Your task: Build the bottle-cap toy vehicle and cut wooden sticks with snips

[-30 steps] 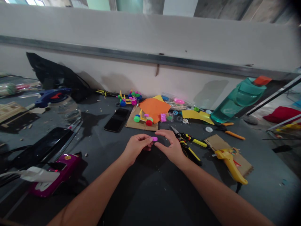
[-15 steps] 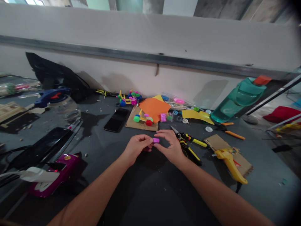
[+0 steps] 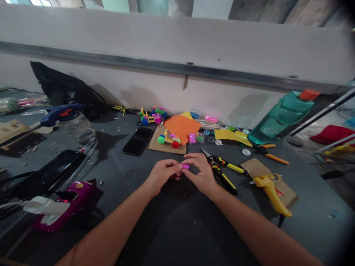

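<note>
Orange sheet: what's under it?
Cardboard shows past the front-left edge of the orange sheet; a yellow sheet peeks out behind. How far either runs underneath, and anything fully covered, can't be seen.

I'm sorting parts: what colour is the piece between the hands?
The piece is pinkish purple, in the head view.

Dim, hazy, soft shadows on wall (image 3: 172,40) — edges stretched

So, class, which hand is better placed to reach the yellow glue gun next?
Probably the right hand: the yellow glue gun lies on that side, while the left hand is farther away and pinches the small purple-pink piece.
</note>
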